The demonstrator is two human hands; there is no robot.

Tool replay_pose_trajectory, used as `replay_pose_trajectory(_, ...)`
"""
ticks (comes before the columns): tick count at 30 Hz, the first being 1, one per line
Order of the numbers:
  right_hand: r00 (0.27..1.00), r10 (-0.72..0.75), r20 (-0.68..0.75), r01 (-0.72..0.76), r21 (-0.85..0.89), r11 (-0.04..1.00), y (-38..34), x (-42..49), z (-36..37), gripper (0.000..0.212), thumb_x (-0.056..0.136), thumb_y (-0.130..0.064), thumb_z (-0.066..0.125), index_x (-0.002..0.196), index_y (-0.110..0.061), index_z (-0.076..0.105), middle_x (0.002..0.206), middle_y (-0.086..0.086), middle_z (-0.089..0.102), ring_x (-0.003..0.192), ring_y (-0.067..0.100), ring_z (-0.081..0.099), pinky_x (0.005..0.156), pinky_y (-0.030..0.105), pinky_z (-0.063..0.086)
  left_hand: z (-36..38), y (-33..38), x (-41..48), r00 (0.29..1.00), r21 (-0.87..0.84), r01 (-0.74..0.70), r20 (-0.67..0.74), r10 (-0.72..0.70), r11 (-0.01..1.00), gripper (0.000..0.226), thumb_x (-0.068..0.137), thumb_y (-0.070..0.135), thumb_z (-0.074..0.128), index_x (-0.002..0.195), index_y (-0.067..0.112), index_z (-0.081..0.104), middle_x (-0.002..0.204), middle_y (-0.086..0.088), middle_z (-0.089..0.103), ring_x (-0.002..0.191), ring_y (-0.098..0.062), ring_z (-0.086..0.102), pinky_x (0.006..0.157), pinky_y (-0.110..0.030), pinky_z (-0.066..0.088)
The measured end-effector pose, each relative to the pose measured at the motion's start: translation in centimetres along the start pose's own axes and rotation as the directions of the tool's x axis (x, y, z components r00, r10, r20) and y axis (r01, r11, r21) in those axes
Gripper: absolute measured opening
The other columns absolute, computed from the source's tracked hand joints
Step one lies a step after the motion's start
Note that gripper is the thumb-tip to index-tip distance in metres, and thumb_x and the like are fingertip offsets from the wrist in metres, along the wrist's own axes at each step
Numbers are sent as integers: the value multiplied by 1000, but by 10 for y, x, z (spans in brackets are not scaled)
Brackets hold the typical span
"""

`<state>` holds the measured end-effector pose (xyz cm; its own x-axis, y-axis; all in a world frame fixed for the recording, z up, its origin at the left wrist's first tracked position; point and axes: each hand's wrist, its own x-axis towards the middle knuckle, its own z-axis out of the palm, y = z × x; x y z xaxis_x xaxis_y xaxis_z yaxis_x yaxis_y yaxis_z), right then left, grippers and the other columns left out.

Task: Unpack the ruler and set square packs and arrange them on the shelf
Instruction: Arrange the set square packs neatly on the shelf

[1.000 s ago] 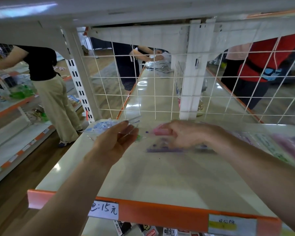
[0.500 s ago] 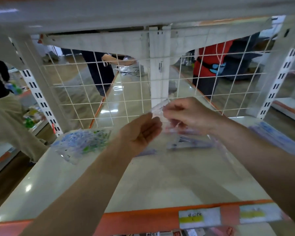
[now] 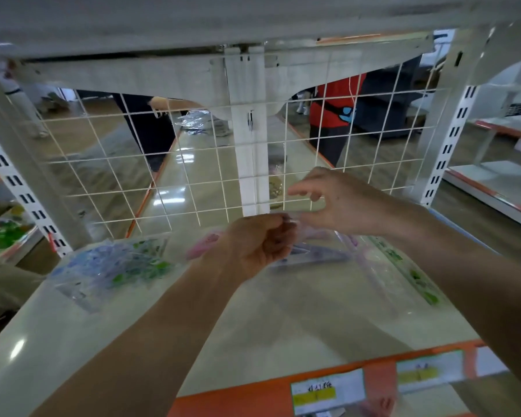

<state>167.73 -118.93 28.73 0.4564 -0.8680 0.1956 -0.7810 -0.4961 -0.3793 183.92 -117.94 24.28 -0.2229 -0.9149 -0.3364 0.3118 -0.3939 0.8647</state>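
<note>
Both my forearms reach forward; my left hand pinches the clear plastic pack, right hand loose-fingered just beside it.

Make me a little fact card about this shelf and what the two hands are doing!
Place: white shop shelf with wire grid back
Left hand: grips the top of a clear bag
Right hand: at the bag's top edge, grip unclear
Inside bag: purplish pack, blurred
Shelf left: pile of blue and green packs
Shelf right: green-patterned packs
Front edge: orange strip with price labels
</note>
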Motion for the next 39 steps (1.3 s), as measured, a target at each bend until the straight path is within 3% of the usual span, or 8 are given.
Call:
replay_pose_trajectory(3,985,23,171,-9,-83,997,11,-3,14,33,78,-37,72,108,-27,64,107,-7,59,99,14,58,85,36,49,-1,-6,4,998,50,-12,-65,15,999,15,93,0,51,85,4,63,63,-8,64,48,-13,57,43,-19,48)
replay_pose_trajectory(8,989,42,140,-18,-170,985,13,-1,27,33,74,-37,71,101,-21,60,95,-3,60,91,19,57,79,37,50,-3,-9,10,995,111,7,-95,4,994,18,92,2,54,108,-2,63,76,-12,63,47,-13,57,43,-22,48)
replay_pose_trajectory(17,932,212,293,-169,-165,972,39,15,46,43,77,-36,71,111,-12,62,104,8,65,94,25,61,83,37,50,-32,4,14,943,340,-75,-283,178,938,9,88,7,61,80,10,64,76,-7,58,68,-19,54,63,-31,46)
replay_pose_trajectory(19,929,203,308,-167,-141,976,38,16,49,42,77,-37,71,110,-13,61,103,7,64,93,24,60,82,35,48,-33,-1,16,917,553,-111,-263,299,826,13,81,12,66,69,17,66,71,-7,57,66,-20,51,62,-29,42)
replay_pose_trajectory(22,921,220,321,-175,-162,971,37,16,49,47,76,-37,72,114,-13,59,107,3,61,96,23,59,86,35,49,-30,-9,20,899,849,-138,-109,424,510,7,78,15,67,71,16,69,73,-4,59,70,-17,52,67,-25,38)
replay_pose_trajectory(26,936,190,296,-113,-257,960,37,10,54,35,76,-39,69,94,-11,59,96,6,59,87,24,57,71,33,44,-23,-17,24,958,990,-31,-10,286,140,44,75,39,72,113,18,64,113,-1,63,111,-22,56,101,-37,39)
replay_pose_trajectory(29,944,174,281,-86,-300,950,38,5,57,26,78,-37,66,85,-12,59,89,6,57,82,24,57,61,28,37,-14,-21,24,968,989,28,9,249,-143,54,76,54,63,118,20,61,118,1,61,114,-23,53,100,-41,36)
replay_pose_trajectory(39,947,175,271,-85,-314,946,37,0,58,28,75,-32,68,63,-18,47,67,-2,46,64,18,48,47,23,26,-10,-26,34,958,972,-9,76,277,-234,22,84,39,64,94,19,64,98,2,60,98,-22,58,91,-40,36)
